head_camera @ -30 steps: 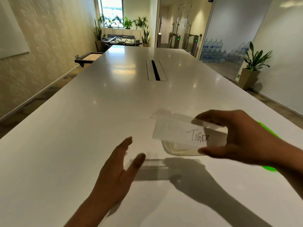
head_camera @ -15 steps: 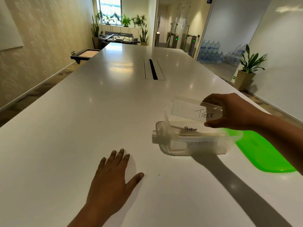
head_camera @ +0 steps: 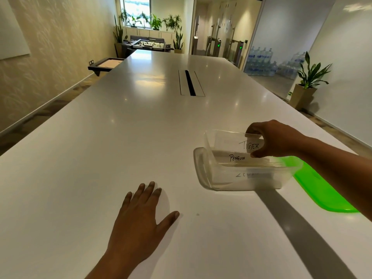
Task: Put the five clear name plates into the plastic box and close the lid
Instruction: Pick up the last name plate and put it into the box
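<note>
Right hand (head_camera: 275, 139) pinches the TIGER plate (head_camera: 231, 142) by its right end, on edge at the far side of the plastic box (head_camera: 241, 180), behind the PENGUIN plate (head_camera: 237, 158), probably to slot alongside. Its long axis runs left-right along the box, lettering facing the wearer. Left hand (head_camera: 138, 222) lies spread flat on the table (head_camera: 120, 137), idle. Green lid (head_camera: 322, 190) lies unfitted beside the box.

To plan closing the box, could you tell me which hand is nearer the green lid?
Right. The right hand pinches the TIGER plate at the plastic box, beside the green lid; the left hand lies flat on the table, past the box.
</note>
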{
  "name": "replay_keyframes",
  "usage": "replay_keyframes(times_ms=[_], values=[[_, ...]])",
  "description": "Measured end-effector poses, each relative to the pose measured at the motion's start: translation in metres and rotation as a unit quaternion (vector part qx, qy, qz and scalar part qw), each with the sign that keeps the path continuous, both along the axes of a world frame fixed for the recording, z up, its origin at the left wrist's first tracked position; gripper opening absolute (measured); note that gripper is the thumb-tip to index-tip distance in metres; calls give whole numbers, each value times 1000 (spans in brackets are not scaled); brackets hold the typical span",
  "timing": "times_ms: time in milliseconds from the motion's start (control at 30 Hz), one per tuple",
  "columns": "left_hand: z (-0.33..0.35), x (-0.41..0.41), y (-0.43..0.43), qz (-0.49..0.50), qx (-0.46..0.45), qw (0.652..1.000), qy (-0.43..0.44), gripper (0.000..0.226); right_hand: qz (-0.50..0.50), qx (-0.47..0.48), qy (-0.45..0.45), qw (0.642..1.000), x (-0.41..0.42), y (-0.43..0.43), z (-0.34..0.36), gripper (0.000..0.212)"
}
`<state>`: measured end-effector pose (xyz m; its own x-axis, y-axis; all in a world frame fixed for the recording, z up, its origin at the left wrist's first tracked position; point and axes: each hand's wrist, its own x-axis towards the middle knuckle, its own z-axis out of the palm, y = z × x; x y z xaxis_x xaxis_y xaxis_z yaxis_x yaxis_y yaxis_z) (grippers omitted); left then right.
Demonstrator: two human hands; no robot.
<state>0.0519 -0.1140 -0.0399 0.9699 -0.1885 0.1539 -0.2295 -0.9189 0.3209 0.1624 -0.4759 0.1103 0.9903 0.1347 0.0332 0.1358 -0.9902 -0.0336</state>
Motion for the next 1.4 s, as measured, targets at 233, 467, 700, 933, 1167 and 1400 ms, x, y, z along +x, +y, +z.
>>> replay_keyframes(times_ms=[233,467,700,933,1167,1400], values=[[0,1,0,4,-2,1000,3,100,0,-22,20,1000,11,8,-8,64],[-1,3,0,6,1,1000,7,99,8,-31,37,999,19,11,-15,65],[0,2,-1,4,-8,1000,8,100,6,-18,67,998,24,10,-25,64],[0,2,-1,3,-12,1000,13,101,6,-8,70,997,27,7,-33,62],[-2,3,0,3,-16,1000,8,102,22,9,65,998,25,3,-32,60],[-2,5,0,3,-20,1000,5,105,64,21,-24,997,8,12,-17,55]])
